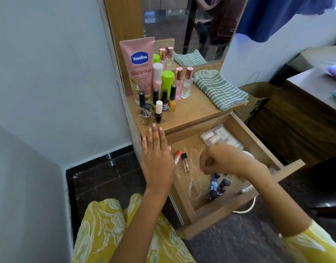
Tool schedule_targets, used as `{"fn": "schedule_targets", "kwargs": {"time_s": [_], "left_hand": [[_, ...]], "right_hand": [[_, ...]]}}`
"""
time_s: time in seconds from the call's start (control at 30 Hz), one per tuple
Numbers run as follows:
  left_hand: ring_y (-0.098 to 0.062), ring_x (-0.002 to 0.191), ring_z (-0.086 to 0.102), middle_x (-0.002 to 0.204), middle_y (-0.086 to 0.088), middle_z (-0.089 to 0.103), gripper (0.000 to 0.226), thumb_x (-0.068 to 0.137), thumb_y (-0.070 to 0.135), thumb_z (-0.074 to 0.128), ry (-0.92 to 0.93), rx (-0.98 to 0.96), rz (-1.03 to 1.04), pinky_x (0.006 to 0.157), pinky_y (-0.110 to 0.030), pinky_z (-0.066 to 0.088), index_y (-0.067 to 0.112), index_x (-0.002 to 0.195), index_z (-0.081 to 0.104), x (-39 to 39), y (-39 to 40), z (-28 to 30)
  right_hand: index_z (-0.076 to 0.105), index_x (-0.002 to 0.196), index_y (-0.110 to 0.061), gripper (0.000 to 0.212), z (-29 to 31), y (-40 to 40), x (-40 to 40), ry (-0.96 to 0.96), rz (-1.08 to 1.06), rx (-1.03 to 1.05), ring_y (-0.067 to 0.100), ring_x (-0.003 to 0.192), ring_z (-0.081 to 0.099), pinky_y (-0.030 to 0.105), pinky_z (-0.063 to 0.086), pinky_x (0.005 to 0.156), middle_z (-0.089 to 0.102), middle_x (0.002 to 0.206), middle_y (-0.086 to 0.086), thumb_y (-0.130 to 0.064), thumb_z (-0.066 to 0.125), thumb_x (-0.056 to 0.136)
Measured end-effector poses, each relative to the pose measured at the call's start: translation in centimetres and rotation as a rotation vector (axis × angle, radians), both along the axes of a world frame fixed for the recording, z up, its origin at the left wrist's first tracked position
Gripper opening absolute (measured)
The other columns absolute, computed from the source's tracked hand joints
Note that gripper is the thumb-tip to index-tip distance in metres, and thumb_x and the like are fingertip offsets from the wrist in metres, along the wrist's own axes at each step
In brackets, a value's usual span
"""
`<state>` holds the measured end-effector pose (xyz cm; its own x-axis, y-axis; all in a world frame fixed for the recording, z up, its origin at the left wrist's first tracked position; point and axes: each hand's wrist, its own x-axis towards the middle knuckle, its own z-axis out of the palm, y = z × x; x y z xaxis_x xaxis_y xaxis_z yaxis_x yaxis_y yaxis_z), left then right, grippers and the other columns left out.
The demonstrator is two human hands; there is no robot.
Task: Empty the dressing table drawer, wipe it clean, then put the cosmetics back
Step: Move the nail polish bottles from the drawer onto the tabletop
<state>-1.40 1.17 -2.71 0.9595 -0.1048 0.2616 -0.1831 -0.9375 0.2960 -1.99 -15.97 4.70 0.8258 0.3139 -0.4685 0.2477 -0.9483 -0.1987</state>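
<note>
Most of the cosmetics are already out and crowded on the dressing table top (192,118): at nine o'clock of that cluster the tall pink Vaseline tube (139,71), then the nail polish bottles (158,111) in front, the green-capped bottle (167,80) and two rose-capped perfume bottles (183,82) toward three o'clock. So the emptying looks well along, by my reckoning, but not finished.

Now the left hand (156,158): flat, fingers straight and together, tips on the front edge of the table top at six o'clock of the polishes, holding nothing.

Moving right, the drawer (216,211) stands pulled out. Just beside the left hand lie a red-capped tube (177,157) and a small black-capped lip tube (185,162). At twelve o'clock sits a clear box of pale items (220,136); at five o'clock a few dark-capped bottles (218,186). All that has yet to come out.

Right hand (218,160), over the drawer's middle: blurred, fingers curled downward above the dark bottles. Whether it pinches anything, I cannot tell.

Far right on top, the striped cloth (219,90) lies folded and apparently unused; wiping and restocking are both ahead.
</note>
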Motion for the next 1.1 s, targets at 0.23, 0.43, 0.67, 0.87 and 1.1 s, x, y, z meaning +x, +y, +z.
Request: {"fn": "schedule_targets", "kwargs": {"time_s": [0.23,0.43,0.67,0.87,1.1], "left_hand": [[-0.030,0.144,0.014,0.155,-0.017,0.017,0.084,0.086,0.045,-0.016,-0.005,0.004,0.007,0.116,-0.043,0.010,0.000,0.147,0.021,-0.1,-0.1,0.4],[-0.029,0.145,0.010,0.156,-0.016,0.011,0.063,0.093,0.033,0.016,0.030,0.065,0.061,0.117,-0.041,0.006,0.001,0.148,0.016,-0.1,-0.3,-0.1],[-0.029,0.145,0.004,0.157,-0.016,0.004,0.084,0.085,0.043,-0.026,0.011,0.069,0.031,0.116,-0.040,0.001,0.003,0.149,0.008,-0.1,-0.3,-0.1],[-0.028,0.145,-0.001,0.157,-0.014,0.000,0.078,0.085,0.043,-0.015,0.024,0.058,0.022,0.114,-0.036,-0.009,0.004,0.150,0.005,-0.2,-0.3,0.2],[-0.027,0.144,-0.009,0.156,-0.014,-0.011,0.072,0.089,0.044,0.000,0.050,0.113,0.047,0.113,-0.036,-0.014,0.004,0.149,-0.005,0.1,-0.2,-0.4]], "right_hand": [[0.067,0.103,-0.020,0.034,-2.3,1.3,-3.8,0.022,-0.006,-0.279,0.024,0.095,0.063,0.033,0.053,0.079,0.064,0.106,0.003,-0.046,0.064,0.082],[0.068,0.091,-0.015,0.022,-2.5,2.3,-3.7,-0.022,-0.027,-0.188,0.021,0.080,0.061,0.027,0.046,0.064,0.066,0.094,0.004,-0.031,0.073,0.076],[0.070,0.077,-0.017,0.016,2.2,3.5,1.5,-0.401,-0.306,0.543,0.008,0.073,0.065,0.025,0.055,0.068,0.069,0.076,-0.004,-0.021,0.081,0.066],[0.068,0.085,-0.009,0.025,2.3,6.0,6.9,-0.658,-0.464,0.688,0.017,0.078,0.063,0.023,0.050,0.067,0.067,0.081,0.002,-0.015,0.081,0.065],[0.064,0.104,-0.006,0.033,-0.8,7.6,8.5,-0.721,-0.488,0.736,0.015,0.088,0.061,0.027,0.053,0.078,0.068,0.096,0.005,-0.005,0.074,0.072]]}}
